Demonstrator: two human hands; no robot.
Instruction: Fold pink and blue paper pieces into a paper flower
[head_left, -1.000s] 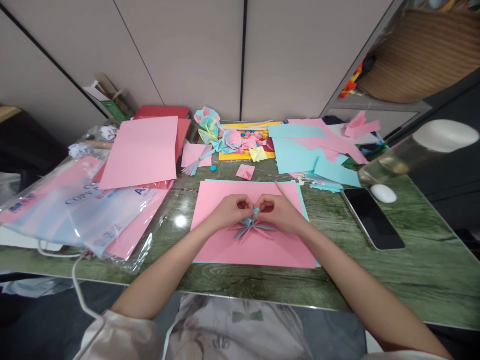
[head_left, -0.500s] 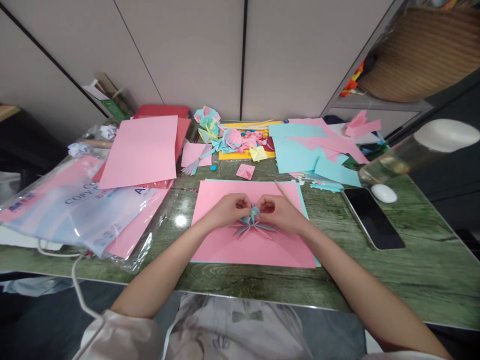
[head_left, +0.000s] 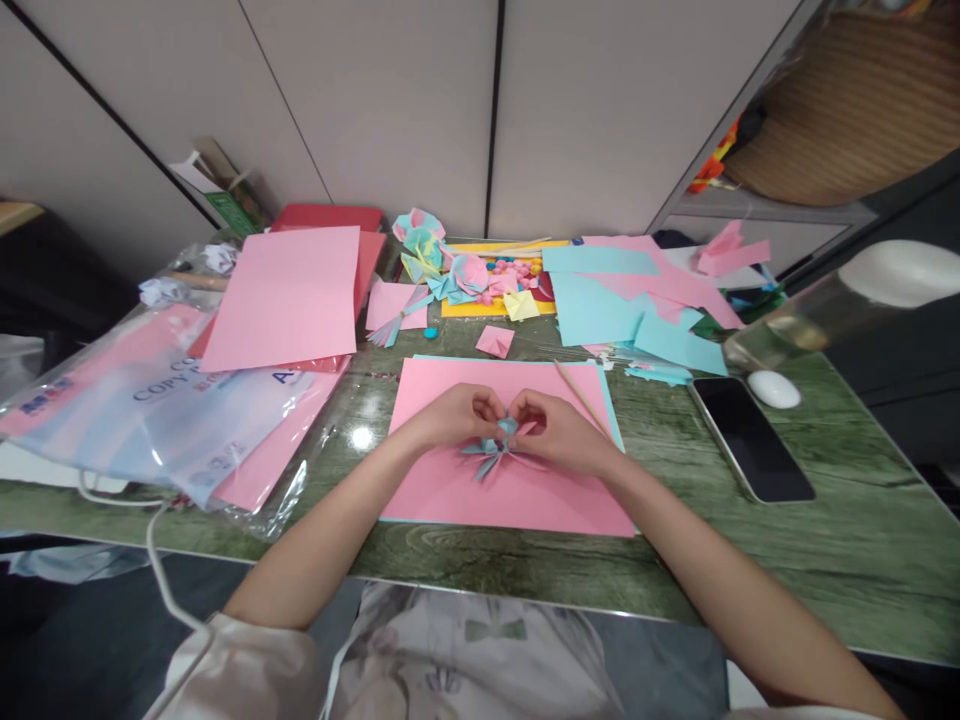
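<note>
Both hands pinch a small blue-and-pink paper flower (head_left: pixel 491 455) between their fingertips. My left hand (head_left: pixel 465 413) is closed on its left side, while my right hand (head_left: pixel 559 430) grips it from the right. Narrow folded petals fan out below the fingers toward me; the flower's top is partly covered by the fingertips. Beneath lies a stack of pink sheets (head_left: pixel 450 500) with blue paper showing at its edges. A thin wooden stick (head_left: pixel 581 393) rests on the stack beyond my right hand. Just past the stack sits a small folded pink square (head_left: pixel 495 341).
Folded paper flowers (head_left: pixel 424 245) and a yellow tray (head_left: pixel 457 309) of small coloured pieces stand at the back. Blue sheets (head_left: pixel 592 310), a phone (head_left: pixel 750 440), a white oval object (head_left: pixel 774 389) and a tilted-looking clear bottle (head_left: pixel 810 310) are rightward. A plastic paper pack (head_left: pixel 172 410) lies left.
The flower has turned in my fingers, its petals now pointing more to the lower left. Both hands stay close together, and the view has shifted slightly.
</note>
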